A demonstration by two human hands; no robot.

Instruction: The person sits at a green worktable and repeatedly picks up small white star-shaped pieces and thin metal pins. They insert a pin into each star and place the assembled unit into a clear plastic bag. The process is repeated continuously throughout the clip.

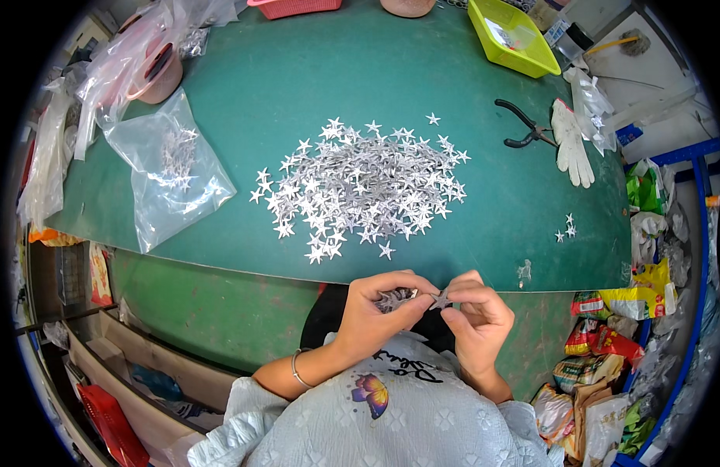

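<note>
The left hand (367, 311) is curling around a cluster of small, silver-grey, metallic-looking five-pointed stars (392, 300), its thumb and forefinger closing toward the right. The right hand (483, 317) is pinching a single silver-grey star (440, 301) with bent fingers, and the fingertips of both hands are meeting at it, just off the near edge of a dark green, smooth-topped surface (297, 82). Beyond them, a broad heap of matching silver stars (367, 183) is lying mid-surface. To its left, a clear plastic bag (154, 206) is holding more stars. To the right, a few loose silver stars (568, 229) are resting; farther back, black-handled pliers (537, 135) are lying beside a white knitted glove (571, 148).
</note>
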